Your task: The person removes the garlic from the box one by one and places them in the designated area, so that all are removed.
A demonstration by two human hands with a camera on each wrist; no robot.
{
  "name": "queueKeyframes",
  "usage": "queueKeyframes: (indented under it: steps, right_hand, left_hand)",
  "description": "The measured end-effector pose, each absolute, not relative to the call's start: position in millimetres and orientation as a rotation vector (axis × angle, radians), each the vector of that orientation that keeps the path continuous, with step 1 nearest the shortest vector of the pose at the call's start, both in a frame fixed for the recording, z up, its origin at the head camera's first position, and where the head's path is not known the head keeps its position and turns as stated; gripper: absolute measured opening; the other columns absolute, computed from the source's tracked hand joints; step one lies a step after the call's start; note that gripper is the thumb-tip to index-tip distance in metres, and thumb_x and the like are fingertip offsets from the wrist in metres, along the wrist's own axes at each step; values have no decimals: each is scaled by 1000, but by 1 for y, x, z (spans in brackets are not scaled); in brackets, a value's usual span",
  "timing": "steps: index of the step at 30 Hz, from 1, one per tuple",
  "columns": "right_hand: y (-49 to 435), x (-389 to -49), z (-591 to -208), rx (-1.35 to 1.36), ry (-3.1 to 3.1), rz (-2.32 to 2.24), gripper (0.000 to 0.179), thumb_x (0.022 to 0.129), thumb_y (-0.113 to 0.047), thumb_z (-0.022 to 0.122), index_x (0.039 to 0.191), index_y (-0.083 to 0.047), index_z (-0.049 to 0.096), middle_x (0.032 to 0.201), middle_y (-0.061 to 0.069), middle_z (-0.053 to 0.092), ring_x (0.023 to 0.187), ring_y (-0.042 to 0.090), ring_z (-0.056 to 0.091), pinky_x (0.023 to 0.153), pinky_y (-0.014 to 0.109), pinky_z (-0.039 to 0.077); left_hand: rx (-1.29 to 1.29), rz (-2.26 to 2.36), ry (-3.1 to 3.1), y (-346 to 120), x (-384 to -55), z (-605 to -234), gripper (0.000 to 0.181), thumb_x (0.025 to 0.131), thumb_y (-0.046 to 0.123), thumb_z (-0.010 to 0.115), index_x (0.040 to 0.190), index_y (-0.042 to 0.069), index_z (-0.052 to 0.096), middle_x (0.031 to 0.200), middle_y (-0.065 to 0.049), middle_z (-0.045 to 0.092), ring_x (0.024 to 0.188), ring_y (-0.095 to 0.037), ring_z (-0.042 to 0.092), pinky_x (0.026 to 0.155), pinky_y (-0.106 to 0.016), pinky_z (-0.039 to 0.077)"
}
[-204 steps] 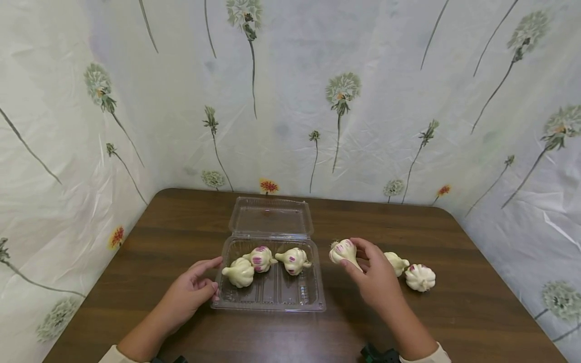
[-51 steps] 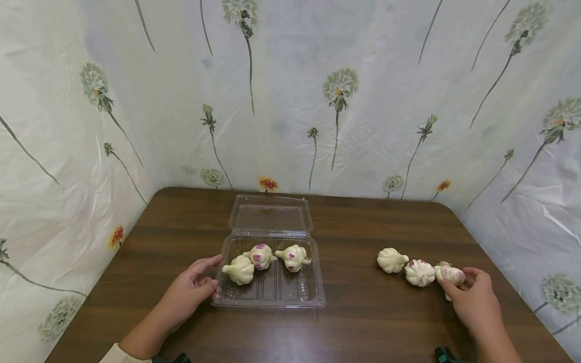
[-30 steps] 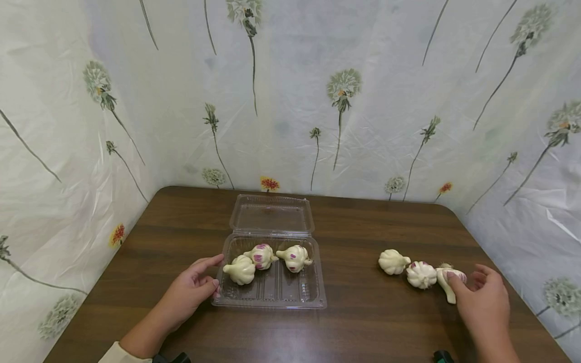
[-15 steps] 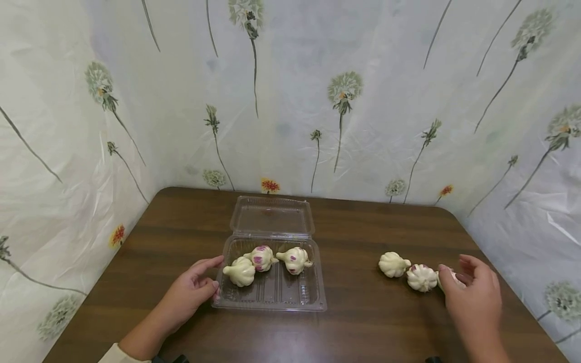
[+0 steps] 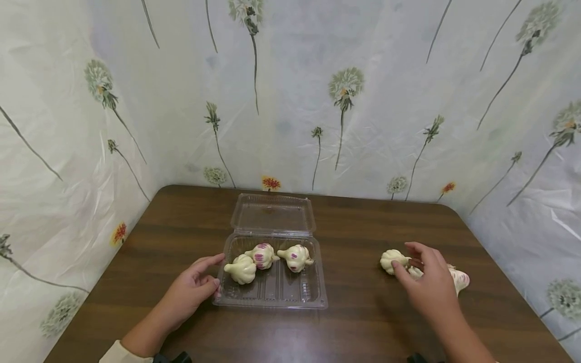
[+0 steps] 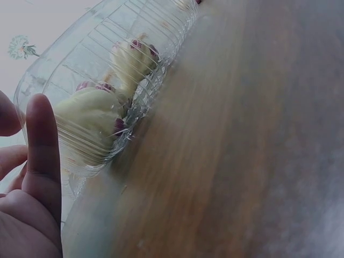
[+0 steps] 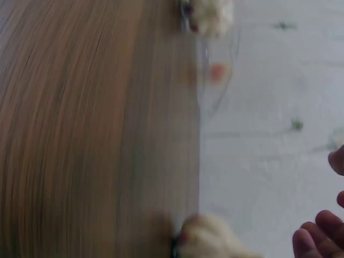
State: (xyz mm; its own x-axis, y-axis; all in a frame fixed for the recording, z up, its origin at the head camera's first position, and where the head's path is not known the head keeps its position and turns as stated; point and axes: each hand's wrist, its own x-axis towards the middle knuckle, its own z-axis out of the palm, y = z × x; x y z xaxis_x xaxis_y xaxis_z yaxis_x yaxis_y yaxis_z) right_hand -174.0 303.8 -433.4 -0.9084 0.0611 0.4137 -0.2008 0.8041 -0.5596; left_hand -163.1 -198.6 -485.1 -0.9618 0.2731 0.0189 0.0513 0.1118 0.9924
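Note:
In the head view, my left hand [image 5: 192, 288] pinches the left rim of a clear plastic clamshell container [image 5: 277, 304], whose lid lies folded back. Three garlic bulbs sit inside: a plain cream garlic bulb [image 5: 242, 270] at the left, a purple-streaked garlic bulb [image 5: 262, 256] beside it, and another garlic bulb [image 5: 296, 258] at the right. My right hand [image 5: 428, 282], fingers spread and holding nothing, is over the loose garlic at the right. Its thumb tip overlaps the leftmost loose bulb [image 5: 390, 260]. The middle bulb [image 5: 415, 273] is mostly hidden; the purple-streaked bulb [image 5: 460, 279] shows beyond the hand.
The brown wooden table [image 5: 354, 222] has rounded far corners. A floral curtain [image 5: 290, 101] hangs close behind it and along both sides. Wood shows between the container and the loose bulbs. The right wrist view is blurred by motion.
My right hand set the purple-streaked garlic bulb down at the right end of the loose row, let go and moved left over the other bulbs. The left hand stays on the container.

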Motion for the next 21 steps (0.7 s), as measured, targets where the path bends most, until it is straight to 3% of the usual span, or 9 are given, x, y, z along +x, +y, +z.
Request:
queueKeyframes:
  steps: [3, 5, 6, 12, 21]
  right_hand:
    - [288, -178, -434, 209, -2636, 876, 52, 98, -26, 75, 139, 0, 56, 131, 18, 58, 118, 36, 60, 93, 33, 60]
    - [278, -179, -435, 256, -2677, 886, 54, 98, -25, 76, 141, 0, 56, 133, 18, 57, 120, 35, 60, 94, 50, 59]
    - [273, -180, -436, 278, -2693, 888, 54, 98, -25, 76, 141, 0, 55, 133, 18, 57, 120, 35, 60, 95, 53, 59]
    - [247, -185, -441, 410, -2714, 887, 51, 94, -19, 79, 138, -2, 58, 128, 16, 60, 117, 33, 63, 97, 51, 59]
    - [216, -193, -447, 580, -2724, 798, 53, 91, -22, 83, 138, -8, 60, 128, 10, 63, 116, 26, 65, 95, 46, 60]
  left_hand:
    - [323, 1958, 2219, -199, -164, -485, 58, 101, -3, 59, 157, 0, 43, 154, -24, 38, 81, -12, 65, 76, -26, 61]
    - [316, 1953, 2222, -199, -165, -485, 58, 101, -2, 59, 157, 1, 43, 153, -23, 39, 81, -12, 65, 75, -26, 61]
    - [318, 1951, 2224, -199, -165, -485, 58, 101, -2, 59, 157, 1, 43, 152, -23, 39, 81, -12, 65, 75, -26, 61]
    - [322, 1967, 2216, -198, -166, -483, 58, 102, 0, 62, 156, 0, 44, 151, -25, 40, 81, -12, 65, 75, -26, 61]
    - [329, 1995, 2197, -198, -163, -483, 58, 101, 0, 63, 156, -2, 43, 151, -27, 39, 81, -11, 64, 75, -26, 61]
